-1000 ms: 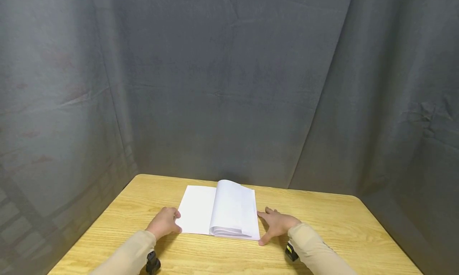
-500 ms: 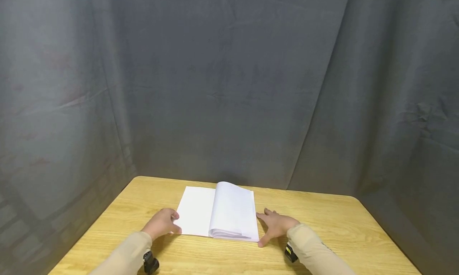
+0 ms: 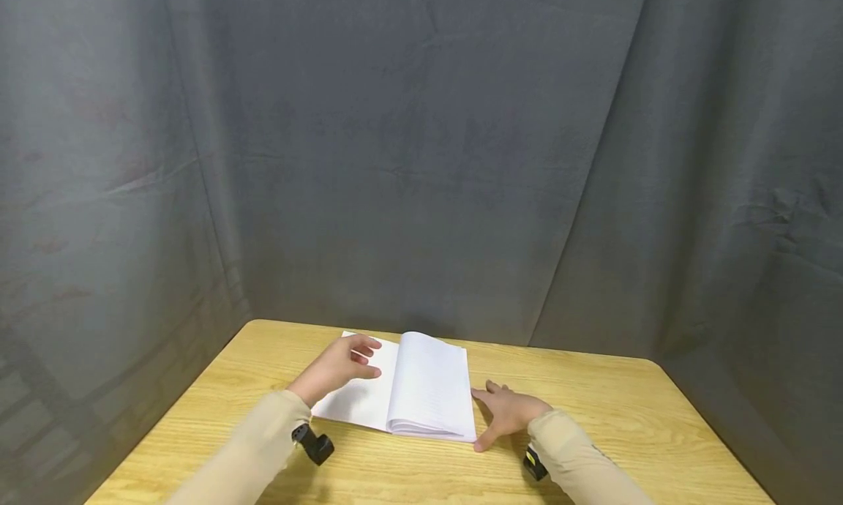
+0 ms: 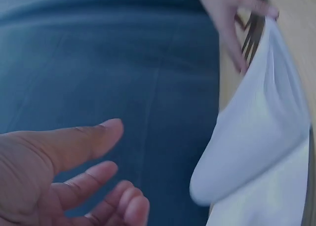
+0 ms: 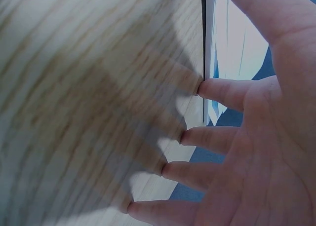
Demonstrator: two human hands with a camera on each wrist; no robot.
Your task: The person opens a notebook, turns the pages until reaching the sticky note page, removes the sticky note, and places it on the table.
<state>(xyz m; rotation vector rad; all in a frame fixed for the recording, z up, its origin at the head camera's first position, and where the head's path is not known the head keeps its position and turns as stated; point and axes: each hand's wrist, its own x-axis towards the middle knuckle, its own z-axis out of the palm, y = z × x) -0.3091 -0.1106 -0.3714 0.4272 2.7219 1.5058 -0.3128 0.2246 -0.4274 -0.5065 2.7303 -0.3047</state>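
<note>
An open book with white pages (image 3: 431, 388) lies on the table, its right-hand leaves bulging up in a curve near the spine. Over the flat left page (image 3: 369, 399) hovers my left hand (image 3: 337, 366), fingers loosely bent, nothing held; a shadow falls on the paper below. In the left wrist view that hand (image 4: 74, 176) shows thumb and fingers apart. My right hand (image 3: 510, 411) rests at the book's right edge with fingers spread. The right wrist view shows the fingertips of this hand (image 5: 237, 152) on the wood, one against the book's edge (image 5: 209, 53).
The wooden table (image 3: 593, 417) extends to both sides of the book. Grey cloth (image 3: 421, 161) hangs behind the table and along its sides. A black wrist camera (image 3: 313, 444) is strapped below the left sleeve (image 3: 257, 439), another camera (image 3: 535, 463) at the right wrist.
My left hand has left the book's left edge and moved up and rightward over the left page. The right hand has stayed at the right edge.
</note>
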